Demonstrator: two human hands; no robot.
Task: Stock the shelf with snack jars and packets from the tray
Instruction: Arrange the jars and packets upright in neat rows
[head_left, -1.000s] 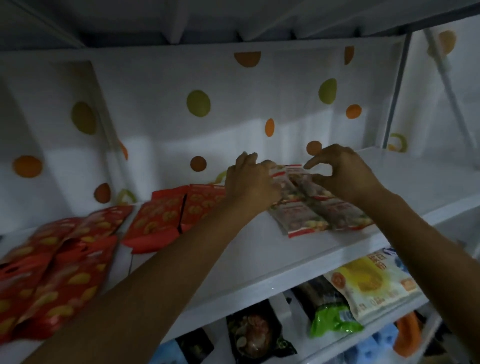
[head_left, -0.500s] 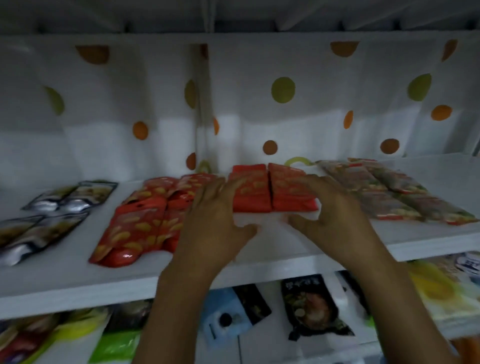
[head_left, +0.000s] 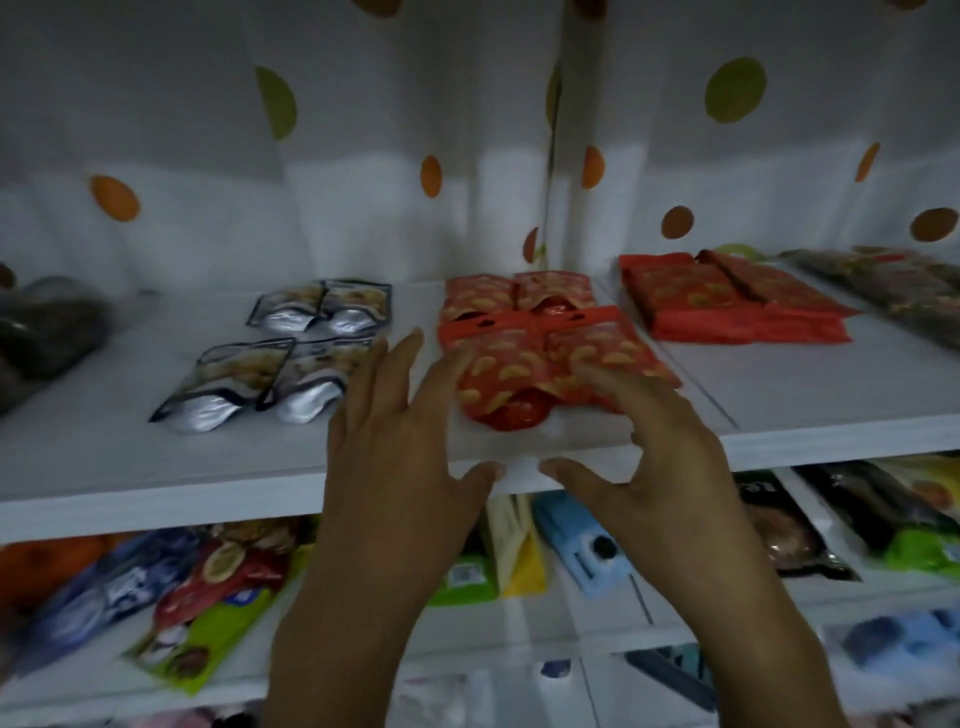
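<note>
- Red snack packets (head_left: 550, 364): four in a two-by-two block, mid-way along the shelf (head_left: 156, 483). The near pair lies close to the front edge. Silver packets (head_left: 270, 379) lie just beside on the left, flat red packs (head_left: 727, 296) on the right, nearer the back edge.
- Step in hand, as judged: squaring up the near pair.
- To do it well: press in evenly from both sides with flat fingers, keep the middle seam closed, and slide the pair back from the front edge. Do not nudge the silver packets.
- Left hand (head_left: 400, 431): palm down, fingers straight and spread wide, tips at the near-left packet's left edge, gripping nothing.
- Right hand (head_left: 660, 447): palm down, fingers splayed over the near-right packet's corner; contact blurred, cannot tell.
- Thumbs point toward each other over the front edge, apart.
</note>
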